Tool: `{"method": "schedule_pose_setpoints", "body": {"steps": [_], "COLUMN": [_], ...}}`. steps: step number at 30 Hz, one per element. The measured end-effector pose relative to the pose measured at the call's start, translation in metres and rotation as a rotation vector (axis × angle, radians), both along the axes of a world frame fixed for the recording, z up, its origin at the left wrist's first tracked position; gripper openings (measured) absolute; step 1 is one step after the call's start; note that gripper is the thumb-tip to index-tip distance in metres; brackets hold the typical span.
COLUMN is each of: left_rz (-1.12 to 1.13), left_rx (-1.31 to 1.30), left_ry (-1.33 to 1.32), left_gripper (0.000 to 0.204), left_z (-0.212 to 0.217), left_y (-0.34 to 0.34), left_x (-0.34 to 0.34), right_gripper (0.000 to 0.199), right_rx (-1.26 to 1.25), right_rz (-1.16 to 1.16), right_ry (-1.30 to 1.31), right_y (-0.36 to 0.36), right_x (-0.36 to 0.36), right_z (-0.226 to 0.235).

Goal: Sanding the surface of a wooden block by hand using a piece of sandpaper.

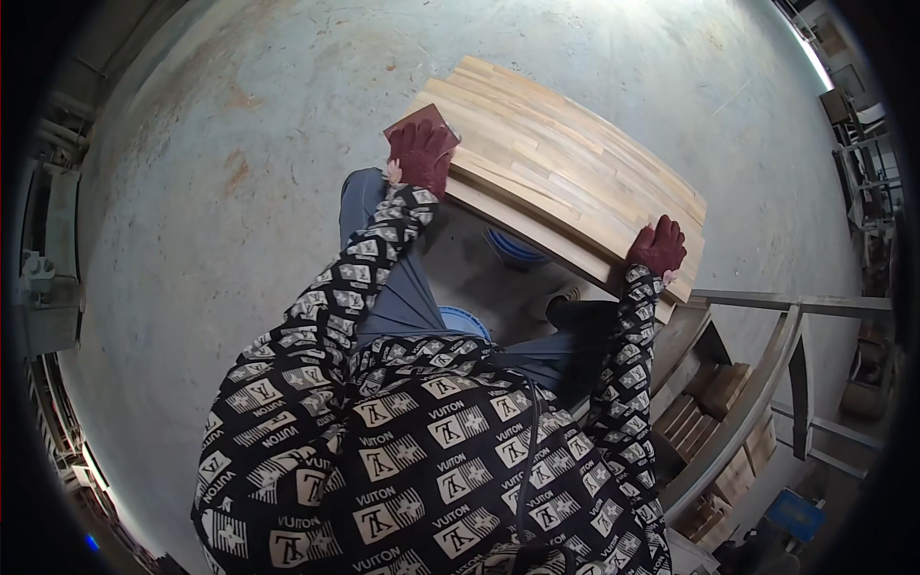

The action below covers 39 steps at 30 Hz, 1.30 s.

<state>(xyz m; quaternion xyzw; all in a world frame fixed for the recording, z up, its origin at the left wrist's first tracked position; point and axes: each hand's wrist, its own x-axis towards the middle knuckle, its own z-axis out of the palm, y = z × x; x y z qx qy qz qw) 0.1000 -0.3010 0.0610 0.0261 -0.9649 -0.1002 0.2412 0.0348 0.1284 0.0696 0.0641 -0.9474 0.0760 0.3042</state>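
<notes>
A pale board of glued wooden strips [565,153] lies in front of me, slanting from upper left to lower right. At its left end my gloved left hand [422,158] lies on a reddish-brown square sheet that looks like sandpaper [436,117], fingers stretched over it and its corners poking out around them. My gloved right hand [658,246] rests on the board's near right part, its fingers extended and a little apart. Both gloves are dark red. The palms and the undersides of the fingers are hidden.
Below the board stands a blue round container [517,249], and another blue round thing [462,321] shows between my legs. A metal frame [757,302] stands at right, with wooden pieces [700,412] stacked inside. Grey concrete floor [259,125] surrounds the board.
</notes>
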Motion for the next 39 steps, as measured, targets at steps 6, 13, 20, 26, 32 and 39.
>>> {"method": "schedule_pose_setpoints", "body": {"steps": [6,13,20,26,32,39], "left_rz": [-0.222,-0.594,-0.05,0.025,-0.612,-0.157], "left_rx": [0.724,0.225,-0.096,-0.005,0.171,-0.101], "left_ry": [0.293,0.082,0.076,-0.085,-0.068,0.146], "left_gripper": [0.04,0.058,0.043,0.03,0.054,0.045], "left_z": [-0.084,-0.024,-0.029,-0.015,-0.005,-0.057], "left_y": [0.158,0.163,-0.036,0.083,0.192,-0.001], "left_x": [-0.019,0.008,-0.011,-0.03,0.001,-0.026], "right_gripper": [0.028,0.029,0.024,0.026,0.027,0.022], "right_rx": [-0.014,-0.006,-0.005,-0.008,-0.004,0.001], "right_rz": [0.049,0.014,0.022,0.008,0.001,0.048], "right_ry": [-0.048,-0.119,-0.043,-0.071,-0.099,-0.058], "right_y": [-0.02,-0.014,-0.011,-0.009,-0.007,-0.023], "right_x": [-0.001,-0.001,-0.002,0.002,0.004,-0.004], "right_z": [0.01,0.001,0.007,0.006,-0.001,0.009]}}
